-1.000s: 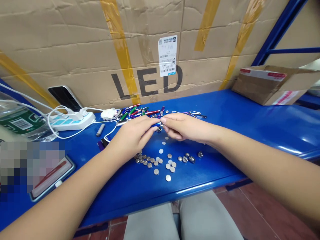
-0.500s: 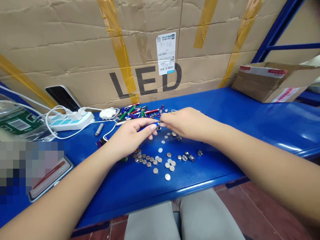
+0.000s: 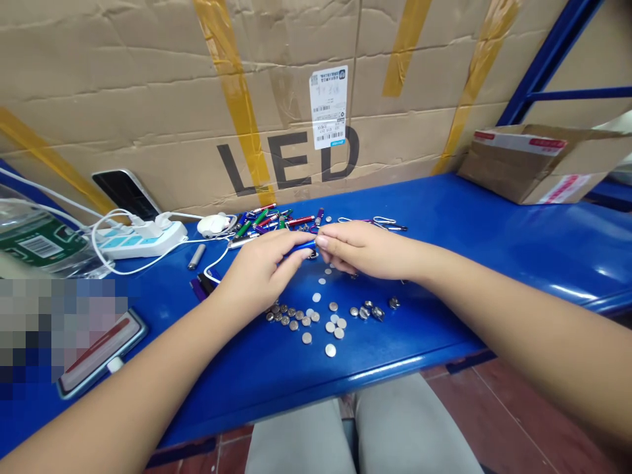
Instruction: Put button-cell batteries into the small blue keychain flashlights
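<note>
My left hand grips a small blue flashlight, a slim metal tube, between thumb and fingers. Fingers and thumb of my right hand are pinched at the tube's right end, meeting the left fingertips; whatever small part they cover is hidden. Below the hands, several button cells lie scattered on the blue table. To their right sit small shiny metal caps. Behind my left hand is a pile of small coloured flashlights in red, green, blue and purple.
A white power strip with cables stands at the left, beside a plastic bottle. One phone lies front left; another leans on the big cardboard box. An open carton sits back right. Carabiner clips lie behind my right hand.
My right hand has turned and lowered a little, its fingertips now wrapped over the flashlight's end. Clips behind it have come into view. My left hand has shifted slightly.
</note>
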The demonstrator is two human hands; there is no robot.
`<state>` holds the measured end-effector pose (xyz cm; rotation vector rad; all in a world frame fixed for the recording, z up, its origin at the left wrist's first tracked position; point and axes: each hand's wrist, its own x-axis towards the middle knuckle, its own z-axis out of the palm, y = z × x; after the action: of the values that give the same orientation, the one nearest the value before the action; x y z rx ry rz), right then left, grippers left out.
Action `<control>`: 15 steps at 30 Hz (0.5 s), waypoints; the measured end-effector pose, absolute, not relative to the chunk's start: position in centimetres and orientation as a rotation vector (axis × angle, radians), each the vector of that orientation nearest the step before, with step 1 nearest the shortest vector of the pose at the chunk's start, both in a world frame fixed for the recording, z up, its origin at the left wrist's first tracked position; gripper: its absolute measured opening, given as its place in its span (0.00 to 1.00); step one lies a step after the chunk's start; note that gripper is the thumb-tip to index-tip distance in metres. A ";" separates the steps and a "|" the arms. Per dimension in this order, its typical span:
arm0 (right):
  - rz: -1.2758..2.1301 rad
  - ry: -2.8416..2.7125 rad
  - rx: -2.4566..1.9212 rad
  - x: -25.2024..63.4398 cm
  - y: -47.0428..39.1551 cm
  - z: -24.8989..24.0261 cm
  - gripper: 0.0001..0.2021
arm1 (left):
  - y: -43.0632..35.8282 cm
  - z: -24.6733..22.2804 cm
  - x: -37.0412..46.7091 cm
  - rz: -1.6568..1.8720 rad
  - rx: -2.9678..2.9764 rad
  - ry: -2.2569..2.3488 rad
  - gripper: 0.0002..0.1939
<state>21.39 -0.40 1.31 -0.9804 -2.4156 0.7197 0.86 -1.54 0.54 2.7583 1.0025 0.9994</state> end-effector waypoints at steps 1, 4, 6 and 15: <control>0.616 -2.443 -0.972 21.5 -0.3 1.4 0.19 | -1.5 0.6 0.9 0.981 2.695 1.044 0.14; 0.326 -2.473 -1.017 21.8 -0.1 1.7 0.18 | -1.5 0.7 1.1 0.866 2.456 1.148 0.16; 0.253 -2.474 -1.078 22.0 -0.1 1.9 0.17 | -1.5 0.7 1.0 0.789 2.330 1.157 0.18; 0.340 -2.554 -1.007 21.2 0.2 0.9 0.14 | -1.3 0.2 1.1 0.702 2.297 1.169 0.17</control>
<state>21.25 0.15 0.87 -1.0071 -2.5537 0.3399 1.12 -1.35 0.22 2.2974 1.1686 0.7025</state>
